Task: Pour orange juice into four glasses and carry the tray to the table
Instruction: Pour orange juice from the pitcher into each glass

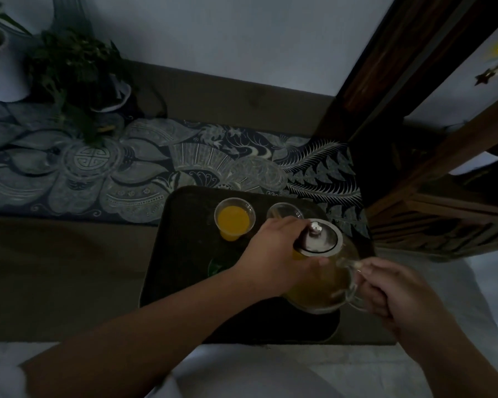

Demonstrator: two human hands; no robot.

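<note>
You're mid-pour: right hand (385,291) gripping the glass pitcher (325,280) handle, left hand (276,254) steadying its lid (319,239), so tip gently toward the empty glass (285,212) beside the filled glass (235,219).

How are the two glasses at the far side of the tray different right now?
The left glass holds bright orange juice and stands fully in view. The right glass looks empty or nearly so, and the left hand covers its near edge. Both are clear and upright on the dark tray.

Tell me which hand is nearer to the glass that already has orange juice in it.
Left. The left hand rests on the pitcher's lid side, just right of the filled glass. The right hand grips the pitcher's handle, farther off to the right.
</note>
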